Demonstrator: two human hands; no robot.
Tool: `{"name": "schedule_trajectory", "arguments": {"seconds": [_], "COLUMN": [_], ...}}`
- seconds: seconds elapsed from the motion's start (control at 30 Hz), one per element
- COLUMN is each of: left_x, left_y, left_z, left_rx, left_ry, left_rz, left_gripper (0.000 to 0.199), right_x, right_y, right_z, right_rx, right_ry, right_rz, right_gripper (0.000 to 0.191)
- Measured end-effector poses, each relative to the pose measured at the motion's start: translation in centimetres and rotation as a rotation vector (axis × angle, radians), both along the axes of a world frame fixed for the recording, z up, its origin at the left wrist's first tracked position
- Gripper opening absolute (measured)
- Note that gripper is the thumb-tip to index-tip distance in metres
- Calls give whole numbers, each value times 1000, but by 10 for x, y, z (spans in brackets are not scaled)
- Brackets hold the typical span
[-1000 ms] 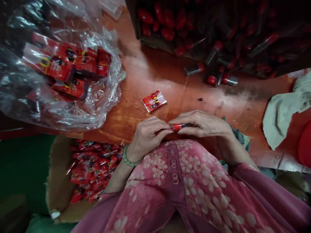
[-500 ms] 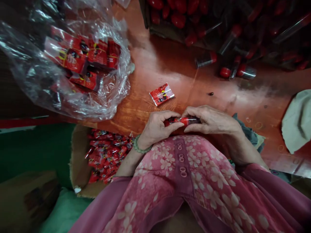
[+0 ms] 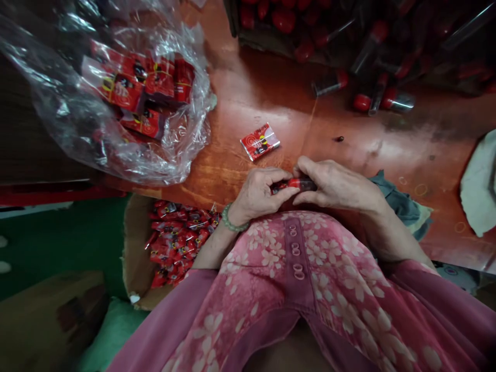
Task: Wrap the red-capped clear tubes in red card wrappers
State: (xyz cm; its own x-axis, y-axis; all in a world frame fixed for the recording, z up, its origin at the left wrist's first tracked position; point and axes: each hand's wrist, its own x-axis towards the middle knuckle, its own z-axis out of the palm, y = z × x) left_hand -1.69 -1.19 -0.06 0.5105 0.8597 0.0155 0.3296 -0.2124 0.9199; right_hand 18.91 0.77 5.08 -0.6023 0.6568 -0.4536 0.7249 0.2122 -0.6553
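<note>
Close to my body, both hands meet over a small clear tube with a red cap (image 3: pixel 305 184). My left hand (image 3: pixel 259 195) is closed round the capped end, with printed red film showing between its fingers. At the other, dark-looking end, the thumb and fingers of my right hand (image 3: pixel 337 185) grip the tube; its tip is hidden by them. Just beyond my left hand lies a flat red printed wrapper (image 3: pixel 259 141) on the orange-red tabletop (image 3: pixel 228 111).
A clear plastic bag (image 3: pixel 182 160) of banded red wrappers sits at left. Below it, a cardboard box (image 3: pixel 135 258) holds many red packets. Red-capped tubes (image 3: pixel 399 100) lie at the back right. A grey-green cloth (image 3: pixel 399 201) and a pale piece (image 3: pixel 480 186) are on the right.
The whole view has shifted slightly. My right thumb and fingers have spread a little around the tube's end; both hands still hold it, and the wrapper lies where it was.
</note>
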Motion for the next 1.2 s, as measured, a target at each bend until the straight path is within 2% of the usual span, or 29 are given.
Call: {"name": "schedule_trajectory", "arguments": {"seconds": [0.1, 0.23, 0.33, 0.5, 0.63, 0.73, 0.77, 0.83, 0.9, 0.93, 1.07, 1.2], "left_x": [0, -5, -10, -10, -9, -14, -17, -22, -24, -23, -4, 16], "left_y": [-1, -2, -4, -12, -9, 2, 6, 12, 12, 10, -5, -12], "left_z": [3, 9, 7, 4, 10, 15, 16, 15, 9, 4, -17, -20], "left_rx": [35, -88, -126, -100, -25, -127, -196, -330, -437, -479, -597, -651], "left_ry": [-34, -88, -71, -54, 11, -22, -62, -192, -385, -479, -677, -722], "left_rz": [-38, -42, -29, 9, 1, -47, -27, 75, 182, 214, 267, 399], "left_gripper": [24, 24, 24, 25, 22, 23, 26, 48, 71, 76, 58, 41], "right_x": [4, 16, 18, 7, 0, -4, -5, -9, -15, -18, -28, -30], "right_y": [-5, -13, -24, -40, -41, -43, -45, -48, -50, -50, -44, -40], "right_z": [2, 0, -6, -4, 1, -6, -11, -21, -30, -33, -41, -46], "right_rx": [29, -25, -25, 81, 132, 93, 65, -10, -87, -116, -181, -222], "right_ry": [50, 274, 395, 325, 235, 335, 402, 555, 708, 772, 877, 884], "right_rz": [9, -34, -121, -182, -212, -311, -382, -574, -765, -824, -862, -800], "right_gripper": [32, 43, 35, 26, 21, 20, 22, 28, 34, 37, 45, 50]}}
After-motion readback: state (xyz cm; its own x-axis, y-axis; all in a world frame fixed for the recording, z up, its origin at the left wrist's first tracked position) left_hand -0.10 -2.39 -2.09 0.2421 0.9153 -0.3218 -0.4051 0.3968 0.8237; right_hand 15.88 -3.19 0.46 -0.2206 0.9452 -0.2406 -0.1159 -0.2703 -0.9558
